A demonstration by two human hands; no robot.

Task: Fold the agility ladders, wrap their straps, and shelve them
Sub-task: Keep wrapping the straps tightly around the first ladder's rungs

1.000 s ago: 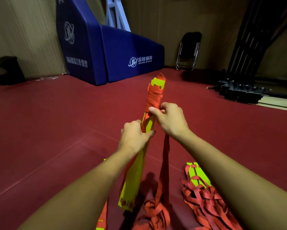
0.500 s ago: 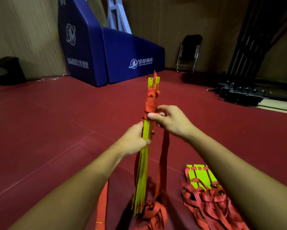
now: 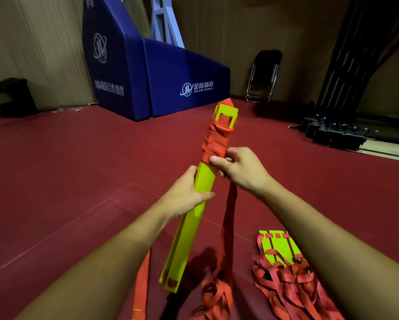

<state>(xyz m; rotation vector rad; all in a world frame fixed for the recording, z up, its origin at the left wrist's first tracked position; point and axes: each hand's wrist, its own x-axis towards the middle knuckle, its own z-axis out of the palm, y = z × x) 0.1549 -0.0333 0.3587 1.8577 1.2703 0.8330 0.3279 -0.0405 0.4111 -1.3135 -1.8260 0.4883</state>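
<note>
- Two hands are on the folded ladder, which leans up and away from you above the floor. Its lower end hangs just beside a heap of loose strap.
- Half a second ago you saw the stack of yellow rungs edge-on. Now its broad face is towards you, so the stack has turned about its length.
- That turn has probably taken up more strap. The wound strap sits as a tidy red band just under the top end.
- By my judgement the wrapping is under way but far from done, since a long tail runs from your right hand down to the heap.
- Your left hand is clenched round the middle of the stack, thumb laid across the yellow face.
- Your right hand sits just above it. Its thumb presses the strap against the lower edge of the band, and its fingers are curled behind.
- The second ladder lies on the floor to your right, its straps tangled and not yet wrapped. No shelf is in view.
</note>
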